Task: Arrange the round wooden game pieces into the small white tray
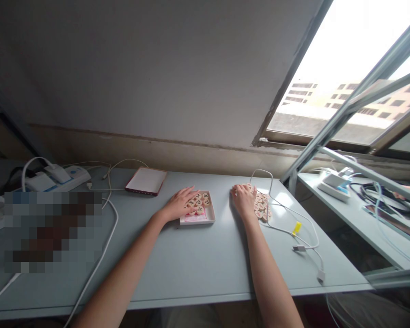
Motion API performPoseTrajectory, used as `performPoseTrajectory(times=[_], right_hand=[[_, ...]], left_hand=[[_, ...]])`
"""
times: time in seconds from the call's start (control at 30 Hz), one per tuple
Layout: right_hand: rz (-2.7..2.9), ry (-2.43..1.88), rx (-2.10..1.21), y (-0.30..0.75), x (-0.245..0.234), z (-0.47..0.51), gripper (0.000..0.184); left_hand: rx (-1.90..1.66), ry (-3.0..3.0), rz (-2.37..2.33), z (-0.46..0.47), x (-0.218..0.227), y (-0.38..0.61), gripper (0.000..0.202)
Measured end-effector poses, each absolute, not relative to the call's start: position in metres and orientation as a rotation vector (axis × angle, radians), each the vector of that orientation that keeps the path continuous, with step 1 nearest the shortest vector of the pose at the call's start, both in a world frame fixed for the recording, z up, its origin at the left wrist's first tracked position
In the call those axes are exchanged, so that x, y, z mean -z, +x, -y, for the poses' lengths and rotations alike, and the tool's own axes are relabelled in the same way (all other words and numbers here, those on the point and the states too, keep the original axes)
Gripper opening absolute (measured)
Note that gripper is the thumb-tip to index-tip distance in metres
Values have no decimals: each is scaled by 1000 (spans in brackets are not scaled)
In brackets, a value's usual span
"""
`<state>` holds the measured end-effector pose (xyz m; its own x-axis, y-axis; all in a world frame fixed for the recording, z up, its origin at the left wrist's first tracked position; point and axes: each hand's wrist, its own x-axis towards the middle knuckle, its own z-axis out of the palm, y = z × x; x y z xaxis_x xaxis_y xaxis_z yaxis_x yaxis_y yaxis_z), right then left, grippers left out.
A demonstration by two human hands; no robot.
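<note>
Wooden Chinese chess pieces with dark characters [198,202] lie flat in the upper part of a shallow white box [210,214]. A pink-and-white printed paper [195,218] shows in the box's lower part. My left hand [178,203] rests over the box's left side, fingers stretched out and apart, its fingertips at the pieces. To the right, several pieces with red characters [262,207] lie packed together on the table. Bent over the upper left of this group are the fingers of my right hand [244,199]; what lies under its fingertips is hidden.
A box lid [146,181] with a red edge lies at the back left. White cables [113,214] run across the left side, near a power strip [71,174]. On the right, a looped USB cable [300,248] with a yellow tag [297,228] passes beside the red pieces.
</note>
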<state>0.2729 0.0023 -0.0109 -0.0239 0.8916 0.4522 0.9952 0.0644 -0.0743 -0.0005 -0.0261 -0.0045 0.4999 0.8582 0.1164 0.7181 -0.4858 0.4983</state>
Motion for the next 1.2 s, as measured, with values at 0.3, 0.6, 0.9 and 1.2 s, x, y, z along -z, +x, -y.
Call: performPoseTrajectory(times=[0.3, 0.6, 0.9, 1.2], right_hand=[[2211, -1246, -731, 240, -37, 23, 24], [2509, -1262, -606, 215, -38, 35, 15], [2499, -1325, -418, 216, -36, 36, 6], [2227, -1801, 10, 244, -38, 30, 17]], left_hand=[[-949, 2264, -1472, 13, 12, -12, 44], [-962, 2247, -1577, 8, 21, -21, 37], [-836, 2319, -1674, 12, 14, -19, 36], [-828, 2348, -1877, 19, 5, -17, 35]])
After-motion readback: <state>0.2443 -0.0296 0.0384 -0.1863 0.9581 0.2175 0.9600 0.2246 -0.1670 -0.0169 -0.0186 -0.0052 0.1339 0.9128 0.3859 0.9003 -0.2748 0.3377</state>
